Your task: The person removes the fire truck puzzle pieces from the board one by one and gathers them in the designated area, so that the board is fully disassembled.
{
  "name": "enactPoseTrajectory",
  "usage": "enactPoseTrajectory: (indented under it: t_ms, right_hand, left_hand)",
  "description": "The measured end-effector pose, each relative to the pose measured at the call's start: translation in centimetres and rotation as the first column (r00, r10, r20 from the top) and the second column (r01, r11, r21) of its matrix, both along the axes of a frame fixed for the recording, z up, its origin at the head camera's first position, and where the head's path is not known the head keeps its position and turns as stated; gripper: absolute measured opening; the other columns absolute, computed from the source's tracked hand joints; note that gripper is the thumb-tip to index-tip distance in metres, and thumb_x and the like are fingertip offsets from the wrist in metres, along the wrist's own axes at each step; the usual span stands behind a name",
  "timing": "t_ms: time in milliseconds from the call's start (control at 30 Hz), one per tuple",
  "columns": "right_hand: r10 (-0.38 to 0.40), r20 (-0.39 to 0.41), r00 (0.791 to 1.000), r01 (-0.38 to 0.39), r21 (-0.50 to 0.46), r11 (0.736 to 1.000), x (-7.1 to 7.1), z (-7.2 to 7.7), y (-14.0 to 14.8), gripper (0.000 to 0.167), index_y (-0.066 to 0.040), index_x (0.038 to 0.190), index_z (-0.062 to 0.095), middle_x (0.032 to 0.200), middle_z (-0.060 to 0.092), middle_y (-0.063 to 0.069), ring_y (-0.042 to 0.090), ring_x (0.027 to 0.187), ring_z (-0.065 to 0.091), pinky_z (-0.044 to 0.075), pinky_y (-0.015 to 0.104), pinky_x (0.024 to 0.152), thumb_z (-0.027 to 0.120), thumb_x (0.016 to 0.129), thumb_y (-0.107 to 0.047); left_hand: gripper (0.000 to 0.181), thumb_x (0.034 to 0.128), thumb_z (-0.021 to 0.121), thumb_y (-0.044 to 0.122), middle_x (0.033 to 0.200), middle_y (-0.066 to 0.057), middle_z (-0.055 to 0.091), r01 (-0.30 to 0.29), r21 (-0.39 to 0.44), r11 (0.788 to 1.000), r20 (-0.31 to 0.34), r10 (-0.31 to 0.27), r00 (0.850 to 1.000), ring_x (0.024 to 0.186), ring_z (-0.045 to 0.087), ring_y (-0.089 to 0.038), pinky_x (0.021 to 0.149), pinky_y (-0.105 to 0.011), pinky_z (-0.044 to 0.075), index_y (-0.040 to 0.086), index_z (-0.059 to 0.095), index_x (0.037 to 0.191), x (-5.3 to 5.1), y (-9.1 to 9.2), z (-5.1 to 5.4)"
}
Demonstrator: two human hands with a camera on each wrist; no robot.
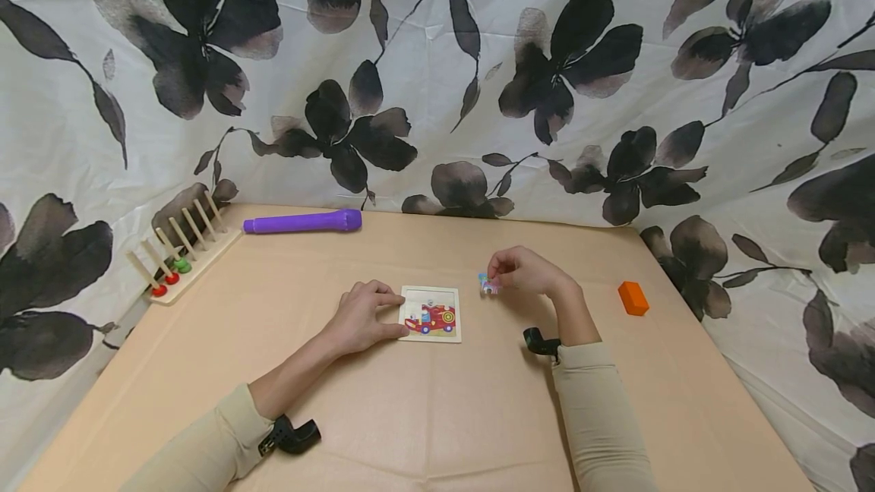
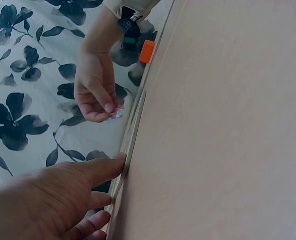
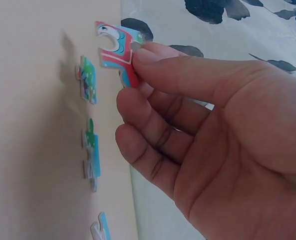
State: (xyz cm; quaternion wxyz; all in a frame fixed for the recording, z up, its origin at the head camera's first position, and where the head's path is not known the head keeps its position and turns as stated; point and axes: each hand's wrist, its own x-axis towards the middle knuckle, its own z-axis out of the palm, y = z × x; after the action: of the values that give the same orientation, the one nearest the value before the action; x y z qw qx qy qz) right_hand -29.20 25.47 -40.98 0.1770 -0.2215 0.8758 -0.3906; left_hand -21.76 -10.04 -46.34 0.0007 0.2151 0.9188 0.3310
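The thin, card-like red-and-blue jigsaw piece (image 3: 120, 54), pinched in the right hand (image 1: 528, 270) near the square cream-framed picture puzzle (image 1: 459, 317) that the left hand (image 1: 364, 315) touches with outstretched fingers, looks light and stiff, best held by its edges.

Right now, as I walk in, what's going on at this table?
A person's left hand touches the left edge of a framed puzzle board lying on the table, its picture showing a red vehicle. The right hand pinches a jigsaw piece off the board's right side. Other loose pieces show in the right wrist view.
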Motion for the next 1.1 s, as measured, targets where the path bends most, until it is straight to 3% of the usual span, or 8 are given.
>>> enactPoseTrajectory:
  t_ms: [367, 567, 1100]
  right_hand:
    - [0.009, 0.009, 1.000, -0.010, 0.044, 0.999, -0.3, -1.0, 0.2, 0.009, 0.000, 0.095, 0.073, 0.090, 0.072, 0.009, 0.022, 0.087, 0.059, 0.046, 0.035, 0.086, 0.065, 0.095, 0.004]
    - [-0.002, 0.002, 1.000, 0.002, 0.062, 0.998, -0.6, -1.8, 0.3, 0.006, -0.002, 0.092, 0.074, 0.087, 0.071, 0.005, 0.021, 0.085, 0.056, 0.044, 0.035, 0.082, 0.069, 0.095, 0.001]
    - [-0.052, 0.062, 0.997, 0.049, 0.047, 0.998, -0.4, -2.0, 0.1, 0.006, 0.001, 0.095, 0.073, 0.083, 0.070, 0.006, 0.019, 0.077, 0.057, 0.047, 0.031, 0.076, 0.072, 0.092, 0.005]
  left_hand:
    - [0.057, 0.0789, 0.090, 0.040, 0.123, -0.004, 0.063, -0.001, -0.001, 1.000, -0.002, 0.001, 1.000, 0.114, 0.050, -0.028, 0.098, -0.051, 0.035, 0.012, 0.076, 0.127, 0.0, 0.0, -0.1]
    - [0.058, 0.0789, 0.090, 0.041, 0.123, -0.003, 0.063, -0.004, -0.003, 1.000, -0.001, 0.004, 1.000, 0.115, 0.050, -0.028, 0.099, -0.053, 0.035, 0.012, 0.076, 0.127, 0.0, 0.0, -0.2]
    - [0.057, 0.0787, 0.090, 0.041, 0.123, -0.004, 0.063, -0.008, -0.002, 1.000, -0.005, 0.008, 1.000, 0.115, 0.050, -0.028, 0.099, -0.052, 0.035, 0.012, 0.076, 0.126, -0.1, 0.1, -0.1]
